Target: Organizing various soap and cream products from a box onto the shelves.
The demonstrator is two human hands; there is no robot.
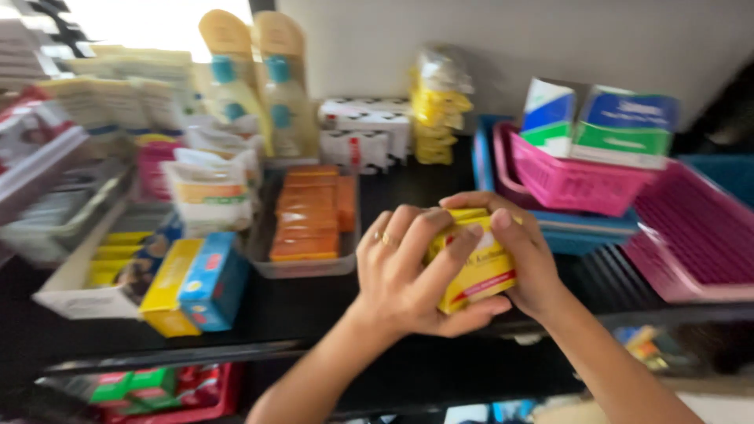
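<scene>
Hands (pixel 455 267) clasp yellow packet (pixel 476 271); pink basket (pixel 573 180) just behind.

Yellow packet (pixel 475 271) with red stripe, pink basket (pixel 577 184), orange packs (pixel 308 216), black shelf (pixel 314 306).

Bare forearms, ring (pixel 387 239) on left hand (pixel 408 271)

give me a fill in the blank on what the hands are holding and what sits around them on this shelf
1. Both the left hand and the right hand grip a small ____ cardboard box with a red stripe.
2. The clear plastic tray left of the hands holds flat ____ packets.
3. The pink plastic basket sits inside a ____ basket.
4. A ring shows on the ____ hand.

Missing words: yellow; orange; blue; left
</scene>
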